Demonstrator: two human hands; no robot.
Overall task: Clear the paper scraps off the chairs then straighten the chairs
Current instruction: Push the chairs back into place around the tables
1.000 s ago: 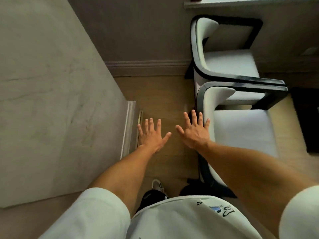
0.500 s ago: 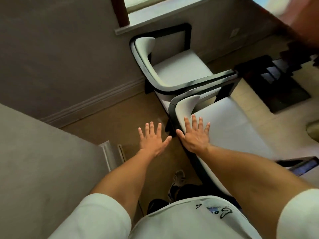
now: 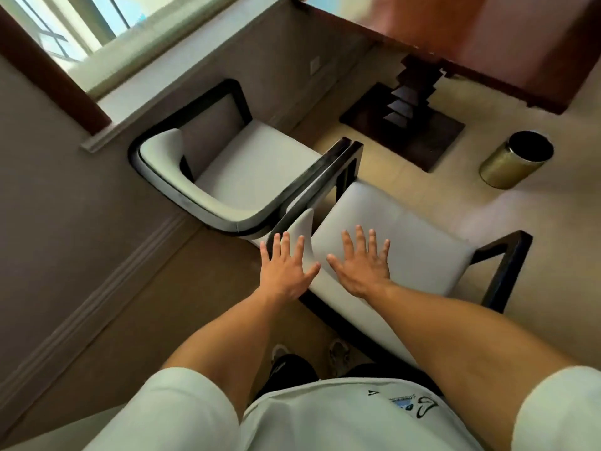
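A: Hovering both hands flat and empty, our left hand (image 3: 286, 271) and right hand (image 3: 361, 266) sit over the near chair (image 3: 406, 242).

B: We see no scraps there, nor on the far chair (image 3: 247, 170). Straightening seems left.

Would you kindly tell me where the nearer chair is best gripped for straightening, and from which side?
Probably at the curved backrest rim of the nearer chair, from behind, where the person stands. The dark-edged rim faces both open hands: the left hand is over its corner, the right hand over the seat. The far armrest offers a second hold.
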